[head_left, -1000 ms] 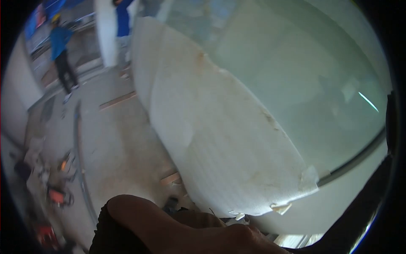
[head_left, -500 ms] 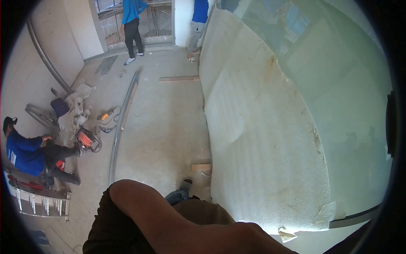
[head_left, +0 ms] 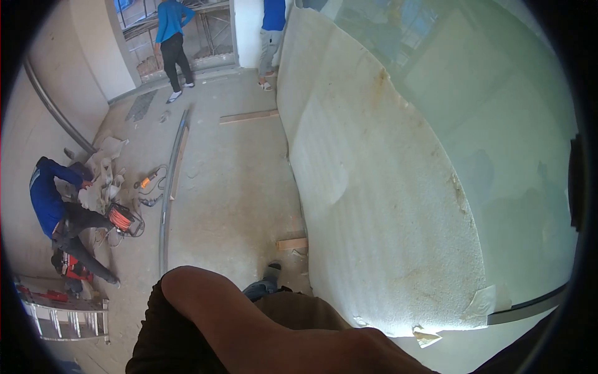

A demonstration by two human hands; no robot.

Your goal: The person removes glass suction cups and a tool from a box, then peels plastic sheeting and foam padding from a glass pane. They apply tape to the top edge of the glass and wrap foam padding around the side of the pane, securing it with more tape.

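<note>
A: What stands at the far left?

B: A co-worker in a blue top [head_left: 47, 202] and dark trousers, leaning forward near a black-framed reel of orange cable [head_left: 121, 219]. Next comes a long, narrow grey metal channel [head_left: 166, 209] lying on the pale, dusty concrete floor [head_left: 230, 181]

A: And the wearer's arm?

B: A bare arm [head_left: 249, 324] emerges from a dark, wrinkled sleeve [head_left: 152, 324] at the lower edge, bent, its bulk slanting down to the right across the body. Neither hand is in view, so I cannot tell whether either is clenched, released or grasping something

A: What is nearest on the right?

B: A large off-white sheet of foam-like padding [head_left: 380, 218], just beyond the arm. It has a curved upper edge, soft creases, brownish stains and a torn, folded scrap at its lower corner. It covers part of a broad, pale green glass panel [head_left: 430, 68], whose bare, reflective face fills the far right
</note>
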